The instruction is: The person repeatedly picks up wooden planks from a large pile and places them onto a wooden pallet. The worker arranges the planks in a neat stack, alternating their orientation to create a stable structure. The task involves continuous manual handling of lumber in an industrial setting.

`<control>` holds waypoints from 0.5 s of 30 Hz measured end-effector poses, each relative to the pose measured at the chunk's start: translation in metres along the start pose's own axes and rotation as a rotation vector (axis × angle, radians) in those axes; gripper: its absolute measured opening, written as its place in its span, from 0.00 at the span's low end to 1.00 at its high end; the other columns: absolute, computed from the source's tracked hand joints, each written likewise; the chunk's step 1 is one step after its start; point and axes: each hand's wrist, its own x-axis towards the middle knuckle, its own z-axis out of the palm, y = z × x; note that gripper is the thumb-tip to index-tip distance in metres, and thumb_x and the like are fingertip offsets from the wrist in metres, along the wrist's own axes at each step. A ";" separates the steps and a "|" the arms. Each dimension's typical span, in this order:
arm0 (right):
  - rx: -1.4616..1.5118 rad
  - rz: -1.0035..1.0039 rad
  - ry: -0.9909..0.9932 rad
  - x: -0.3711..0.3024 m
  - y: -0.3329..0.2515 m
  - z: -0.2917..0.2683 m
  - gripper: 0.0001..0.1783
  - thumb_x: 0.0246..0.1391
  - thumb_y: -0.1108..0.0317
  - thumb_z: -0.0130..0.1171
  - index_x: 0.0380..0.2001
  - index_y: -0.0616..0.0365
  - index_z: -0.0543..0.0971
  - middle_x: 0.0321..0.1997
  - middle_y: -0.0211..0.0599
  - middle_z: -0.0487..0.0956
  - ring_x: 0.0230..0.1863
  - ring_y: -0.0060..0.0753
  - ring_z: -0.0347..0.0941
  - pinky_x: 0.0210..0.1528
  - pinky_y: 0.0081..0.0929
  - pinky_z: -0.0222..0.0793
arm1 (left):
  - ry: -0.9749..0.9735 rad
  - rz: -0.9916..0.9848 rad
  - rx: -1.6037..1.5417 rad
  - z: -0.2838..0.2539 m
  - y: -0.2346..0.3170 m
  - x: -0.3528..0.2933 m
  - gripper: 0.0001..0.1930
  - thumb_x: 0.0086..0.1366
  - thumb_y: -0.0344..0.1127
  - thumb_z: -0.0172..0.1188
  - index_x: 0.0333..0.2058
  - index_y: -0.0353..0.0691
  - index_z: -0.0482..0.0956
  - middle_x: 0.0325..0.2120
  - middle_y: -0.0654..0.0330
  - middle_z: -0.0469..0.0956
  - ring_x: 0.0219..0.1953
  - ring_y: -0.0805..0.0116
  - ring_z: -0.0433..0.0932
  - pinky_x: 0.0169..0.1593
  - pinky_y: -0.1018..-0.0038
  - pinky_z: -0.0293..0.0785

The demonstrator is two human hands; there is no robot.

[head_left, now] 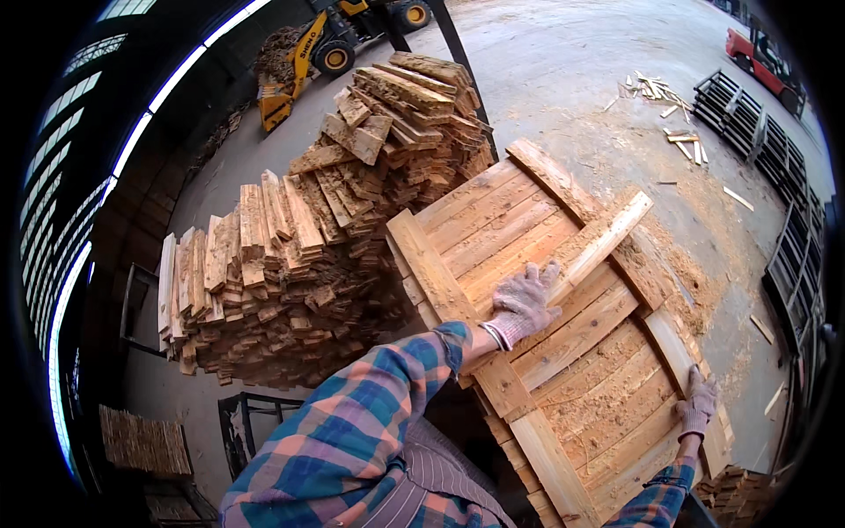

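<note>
My left hand [524,304], in a pale knit glove, grips the near end of a loose wooden plank [603,239]. The plank lies slantwise across a stack of slatted wooden panels [493,224], its far end sticking out past a cross board. Over on the right side, my gloved right hand [698,403] holds the outer edge board [671,339] of the nearer panel [607,400], fingers bent over the wood. Sawdust and chips cover the slats.
A tall pile of rough boards [326,211] stands left of the panels. Black metal racks [748,123] line the right side. Wood scraps [656,88] and sawdust lie on the concrete floor. A yellow loader [321,53] and a red forklift [766,66] stand farther off.
</note>
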 end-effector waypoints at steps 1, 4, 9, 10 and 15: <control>0.106 -0.032 -0.087 -0.010 -0.030 -0.029 0.47 0.28 0.73 0.69 0.59 0.48 0.65 0.61 0.48 0.62 0.60 0.48 0.60 0.62 0.31 0.57 | -0.001 -0.016 -0.042 -0.005 -0.006 -0.004 0.41 0.53 0.56 0.58 0.62 0.45 0.53 0.49 0.48 0.64 0.48 0.54 0.71 0.46 0.62 0.71; 0.780 -0.334 0.177 0.008 -0.065 0.005 0.42 0.35 0.75 0.66 0.60 0.57 0.64 0.59 0.46 0.68 0.60 0.41 0.63 0.61 0.31 0.59 | -0.049 0.031 -0.207 -0.019 -0.012 -0.010 0.42 0.53 0.58 0.59 0.61 0.45 0.54 0.49 0.47 0.63 0.49 0.54 0.70 0.48 0.62 0.71; 1.003 -0.608 0.019 -0.041 -0.274 -0.108 0.43 0.38 0.83 0.61 0.62 0.58 0.61 0.57 0.43 0.69 0.59 0.37 0.64 0.59 0.30 0.63 | 0.024 0.065 -0.498 0.008 -0.047 -0.009 0.42 0.55 0.56 0.57 0.63 0.46 0.52 0.59 0.45 0.57 0.52 0.52 0.68 0.51 0.57 0.69; 1.013 -0.741 0.054 -0.046 -0.311 -0.122 0.44 0.38 0.83 0.62 0.62 0.57 0.60 0.57 0.43 0.67 0.59 0.38 0.64 0.59 0.30 0.63 | 0.077 0.091 -0.709 0.018 -0.067 -0.010 0.41 0.55 0.56 0.57 0.63 0.46 0.52 0.59 0.45 0.57 0.55 0.51 0.65 0.55 0.59 0.65; 1.003 -0.893 -0.244 -0.084 -0.501 -0.150 0.46 0.38 0.80 0.65 0.63 0.51 0.59 0.61 0.47 0.64 0.58 0.39 0.66 0.55 0.32 0.68 | 0.352 -0.043 -1.080 0.003 -0.279 -0.061 0.42 0.54 0.54 0.62 0.62 0.41 0.54 0.60 0.47 0.59 0.62 0.53 0.58 0.64 0.62 0.56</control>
